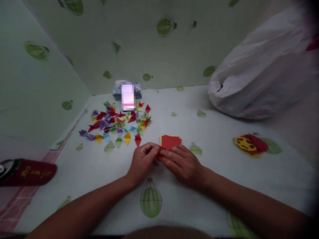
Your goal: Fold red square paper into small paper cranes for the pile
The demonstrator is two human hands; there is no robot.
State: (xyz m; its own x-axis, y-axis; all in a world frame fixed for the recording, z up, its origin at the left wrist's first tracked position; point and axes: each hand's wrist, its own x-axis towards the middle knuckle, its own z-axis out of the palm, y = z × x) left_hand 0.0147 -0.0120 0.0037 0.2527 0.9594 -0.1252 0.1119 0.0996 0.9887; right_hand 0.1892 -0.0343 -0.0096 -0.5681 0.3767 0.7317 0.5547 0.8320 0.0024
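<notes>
Between my two hands is a small piece of folded red paper (161, 153), mostly covered by the fingers. My left hand (144, 160) pinches its left side between thumb and forefinger. The fingers of my right hand (183, 163) are pressed together over its right side. Just beyond the hands lies a stack of square paper sheets (171, 141), red on top with a yellow edge showing at the left. To the left of the stack, many small folded paper cranes (119, 122) in red, yellow, green, purple and blue are spread over the table.
A lit phone (128, 96) leans on a tissue box (116, 92) behind the cranes. A red can (30, 172) is at the left edge. A large white plastic bag (249, 73) fills the back right, with red and yellow cut-out pieces (250, 145) in front of it.
</notes>
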